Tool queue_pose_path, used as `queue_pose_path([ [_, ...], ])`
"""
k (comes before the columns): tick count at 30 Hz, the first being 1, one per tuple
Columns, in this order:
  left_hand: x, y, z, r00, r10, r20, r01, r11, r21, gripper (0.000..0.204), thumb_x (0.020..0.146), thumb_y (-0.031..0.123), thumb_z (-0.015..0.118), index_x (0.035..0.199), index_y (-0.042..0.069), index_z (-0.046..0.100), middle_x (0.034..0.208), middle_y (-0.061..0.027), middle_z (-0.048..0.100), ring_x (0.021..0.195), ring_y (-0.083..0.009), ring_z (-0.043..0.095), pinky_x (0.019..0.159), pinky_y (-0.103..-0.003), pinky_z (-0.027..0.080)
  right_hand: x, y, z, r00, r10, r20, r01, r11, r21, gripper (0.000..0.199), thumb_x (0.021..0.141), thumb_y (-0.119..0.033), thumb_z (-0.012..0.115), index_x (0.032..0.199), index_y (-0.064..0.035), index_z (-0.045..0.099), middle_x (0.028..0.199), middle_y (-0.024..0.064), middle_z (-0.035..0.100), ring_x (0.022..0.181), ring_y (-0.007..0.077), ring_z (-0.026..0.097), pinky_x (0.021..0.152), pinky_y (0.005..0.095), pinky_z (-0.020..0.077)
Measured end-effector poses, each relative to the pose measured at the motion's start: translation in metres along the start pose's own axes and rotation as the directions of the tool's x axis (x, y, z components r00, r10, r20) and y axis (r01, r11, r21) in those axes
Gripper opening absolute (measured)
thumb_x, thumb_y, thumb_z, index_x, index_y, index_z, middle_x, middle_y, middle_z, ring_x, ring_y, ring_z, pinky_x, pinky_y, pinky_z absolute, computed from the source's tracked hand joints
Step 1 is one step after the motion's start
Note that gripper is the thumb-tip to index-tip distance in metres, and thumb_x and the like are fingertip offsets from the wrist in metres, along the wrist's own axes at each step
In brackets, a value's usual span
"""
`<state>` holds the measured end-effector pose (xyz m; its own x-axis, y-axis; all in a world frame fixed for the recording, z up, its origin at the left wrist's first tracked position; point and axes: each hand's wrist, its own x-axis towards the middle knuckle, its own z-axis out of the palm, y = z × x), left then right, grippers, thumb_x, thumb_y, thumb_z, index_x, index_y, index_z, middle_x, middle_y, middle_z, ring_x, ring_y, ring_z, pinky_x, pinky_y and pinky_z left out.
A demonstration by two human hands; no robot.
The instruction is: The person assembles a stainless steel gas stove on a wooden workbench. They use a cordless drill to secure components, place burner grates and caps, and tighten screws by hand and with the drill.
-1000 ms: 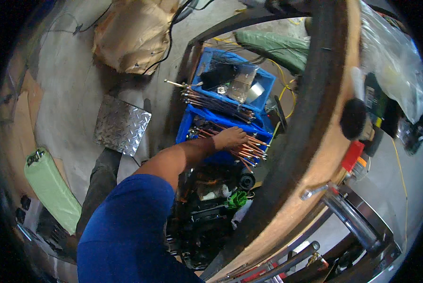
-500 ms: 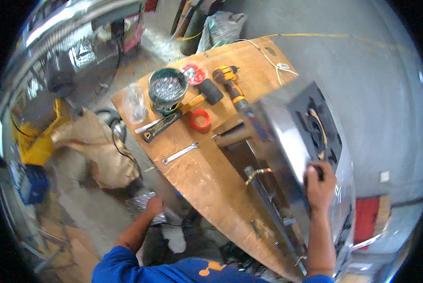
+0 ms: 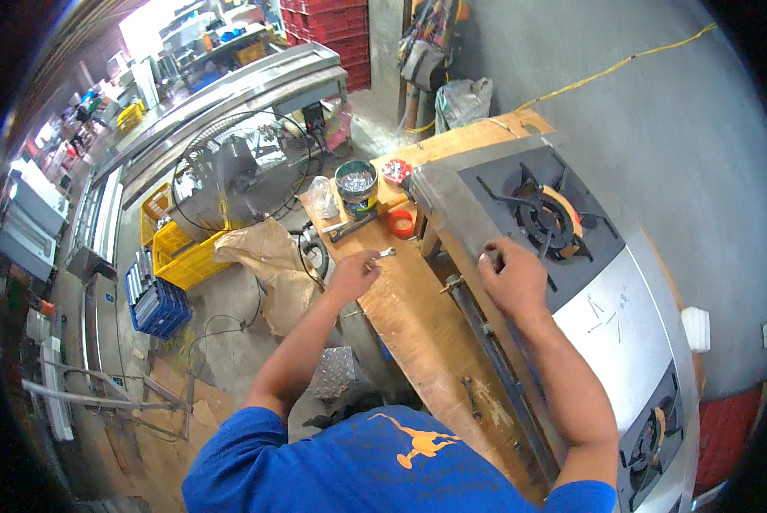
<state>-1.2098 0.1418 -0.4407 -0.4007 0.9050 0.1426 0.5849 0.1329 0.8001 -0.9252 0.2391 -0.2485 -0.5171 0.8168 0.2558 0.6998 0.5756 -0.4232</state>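
My left hand (image 3: 355,278) is closed around a combination wrench (image 3: 387,253) at the left edge of the wooden board; one shiny end sticks out past the fingers. My right hand (image 3: 515,278) is over the front edge of a steel gas stove (image 3: 601,312), its fingers curled; what they hold, if anything, is hidden. Beyond it sits a black burner grate (image 3: 547,218). Below the stove's front edge runs a long metal pipe (image 3: 494,359) with a brass fitting (image 3: 453,282) at its far end.
On the board (image 3: 400,321) stand a tub of small metal parts (image 3: 357,181), a red tape roll (image 3: 401,224), a clear plastic bag (image 3: 322,198) and a black-handled tool (image 3: 352,227). Yellow crates (image 3: 191,261), a blue crate (image 3: 157,299) and a large fan (image 3: 242,171) stand at left.
My left hand has come up from beside the board onto the wrench, which lay loose before. My right hand stays by the stove's front edge. The view has shifted, showing more workshop.
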Motion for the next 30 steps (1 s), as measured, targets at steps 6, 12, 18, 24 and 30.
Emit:
queue_pose_path([
  [6,0.044,0.033,-0.011,0.995,0.081,-0.064,-0.076,0.994,0.084,0.024,0.082,0.019,0.068,0.103,0.007,0.07,0.088,-0.0147,0.071,0.081,-0.0298,0.07,0.076,-0.039,0.054,-0.018,-0.007,-0.006,0.974,-0.204,0.103,0.205,0.979,-0.006,0.025,0.084,-0.026,0.061,0.099,-0.0078,0.069,0.093,0.0139,0.069,0.091,0.0342,0.066,0.08,0.0463,0.053],
  [12,0.127,-0.015,-0.052,0.969,-0.033,-0.246,0.094,0.966,0.241,0.027,0.083,0.023,0.066,0.104,0.007,0.07,0.094,-0.0164,0.072,0.086,-0.0329,0.07,0.078,-0.042,0.054,-0.011,-0.007,-0.009,0.963,-0.181,0.198,0.184,0.983,0.007,0.028,0.085,-0.03,0.064,0.102,-0.0087,0.07,0.096,0.0141,0.07,0.09,0.0337,0.066,0.077,0.0454,0.0523],
  [18,0.143,-0.056,-0.045,0.973,-0.226,0.044,0.166,0.82,0.548,0.026,0.08,0.023,0.068,0.1,0.006,0.072,0.095,-0.022,0.07,0.091,-0.0376,0.067,0.084,-0.045,0.053,0.004,-0.003,-0.008,0.943,-0.153,0.297,0.149,0.988,0.036,0.027,0.085,-0.03,0.063,0.101,-0.0098,0.071,0.088,0.0144,0.07,0.083,0.0356,0.067,0.072,0.0462,0.0526],
  [24,0.138,-0.081,-0.006,0.996,-0.07,-0.053,0.087,0.85,0.519,0.035,0.082,0.023,0.066,0.111,0.003,0.064,0.121,-0.0213,0.058,0.099,-0.0405,0.063,0.086,-0.049,0.052,0.012,0.0,-0.006,0.944,-0.083,0.318,0.072,0.996,0.046,0.027,0.088,-0.033,0.057,0.097,-0.0105,0.069,0.085,0.014,0.07,0.08,0.0348,0.067,0.069,0.0482,0.0519],
  [30,0.128,-0.082,-0.015,0.99,-0.002,-0.14,0.05,0.939,0.34,0.026,0.084,0.022,0.065,0.104,0.007,0.068,0.102,-0.0174,0.066,0.093,-0.0368,0.064,0.08,-0.048,0.051,0.014,-0.003,-0.012,0.944,-0.095,0.316,0.057,0.99,0.127,0.023,0.087,-0.029,0.062,0.099,-0.0106,0.071,0.081,0.0126,0.07,0.073,0.0323,0.068,0.063,0.0433,0.0528],
])
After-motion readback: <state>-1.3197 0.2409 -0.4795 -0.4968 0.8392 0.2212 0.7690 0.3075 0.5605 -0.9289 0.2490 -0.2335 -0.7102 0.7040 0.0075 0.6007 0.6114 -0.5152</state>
